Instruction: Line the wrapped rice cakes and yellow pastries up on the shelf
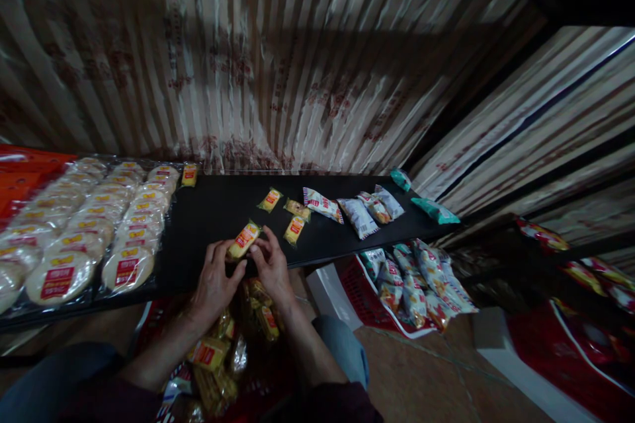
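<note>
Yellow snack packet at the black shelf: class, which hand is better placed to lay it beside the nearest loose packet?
Right hand, probably. Both hands hold the yellow snack packet, but the nearest loose yellow packet lies on the black shelf beside the right one; the left hand must cross.

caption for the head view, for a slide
Left hand and right hand hold a yellow snack packet over a black shelf beside round wrapped cakes.
</note>
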